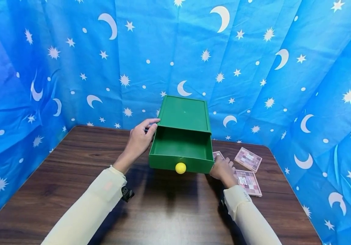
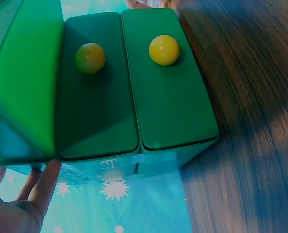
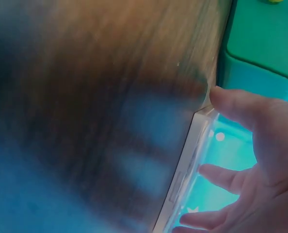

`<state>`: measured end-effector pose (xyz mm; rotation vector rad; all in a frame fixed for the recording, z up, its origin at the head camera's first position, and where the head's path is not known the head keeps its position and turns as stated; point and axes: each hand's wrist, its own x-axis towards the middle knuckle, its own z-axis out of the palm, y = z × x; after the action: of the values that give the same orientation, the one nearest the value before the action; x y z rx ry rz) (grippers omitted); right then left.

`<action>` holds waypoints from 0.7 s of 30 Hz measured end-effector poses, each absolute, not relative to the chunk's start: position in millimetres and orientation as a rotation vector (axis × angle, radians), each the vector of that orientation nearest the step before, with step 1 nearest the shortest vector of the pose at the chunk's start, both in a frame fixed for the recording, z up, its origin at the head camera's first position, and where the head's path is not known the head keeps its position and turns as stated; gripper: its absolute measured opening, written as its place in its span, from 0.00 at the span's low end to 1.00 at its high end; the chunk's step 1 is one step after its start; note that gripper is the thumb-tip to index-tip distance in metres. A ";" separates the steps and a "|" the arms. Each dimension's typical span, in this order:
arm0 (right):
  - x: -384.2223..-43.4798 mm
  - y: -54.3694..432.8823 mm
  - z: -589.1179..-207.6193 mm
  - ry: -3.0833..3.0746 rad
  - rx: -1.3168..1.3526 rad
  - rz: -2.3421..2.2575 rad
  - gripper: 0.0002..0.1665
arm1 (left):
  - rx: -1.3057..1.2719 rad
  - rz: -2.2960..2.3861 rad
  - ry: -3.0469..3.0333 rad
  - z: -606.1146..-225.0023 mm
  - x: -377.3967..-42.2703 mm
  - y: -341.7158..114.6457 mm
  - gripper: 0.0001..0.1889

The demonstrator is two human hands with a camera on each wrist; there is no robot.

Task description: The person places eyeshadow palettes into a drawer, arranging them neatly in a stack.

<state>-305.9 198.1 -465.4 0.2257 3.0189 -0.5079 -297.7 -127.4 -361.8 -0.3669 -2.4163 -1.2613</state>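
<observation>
A green drawer cabinet (image 1: 184, 112) stands toward the back of the table, its top drawer (image 1: 163, 161) pulled out and showing a bare inside. On that drawer's front is a round yellow knob (image 1: 180, 168). My left hand (image 1: 138, 140) touches the cabinet's left side by the top drawer, fingers fairly straight. To the right of the drawer, my right hand (image 1: 223, 170) reaches in among the eyeshadow palettes. In the right wrist view its fingers are spread by the edge of one palette (image 3: 183, 165), thumb near the corner; no firm grasp shows.
Two lower drawers, a middle one (image 2: 98, 107) and a bottom one (image 2: 175, 102), are closed. One palette (image 1: 248, 159) lies at the back right, another (image 1: 250, 183) in front of it, and a third (image 1: 217, 155) beside the cabinet. A blue curtain (image 1: 169, 44) hangs behind the table.
</observation>
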 end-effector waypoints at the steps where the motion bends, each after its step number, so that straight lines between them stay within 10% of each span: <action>1: -306.6 199.1 -466.0 3.015 0.235 -0.516 0.37 | -0.367 -1.265 -2.415 -362.2 -297.5 -127.3 0.19; 21: -299.1 237.2 -387.5 3.173 -0.060 -0.754 0.45 | -0.405 -1.310 -2.355 -366.7 -300.5 -129.4 0.19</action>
<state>-299.1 237.2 -387.5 -0.0603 3.1731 -0.7540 -300.5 -129.4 -366.7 -0.4047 -2.3546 -1.3098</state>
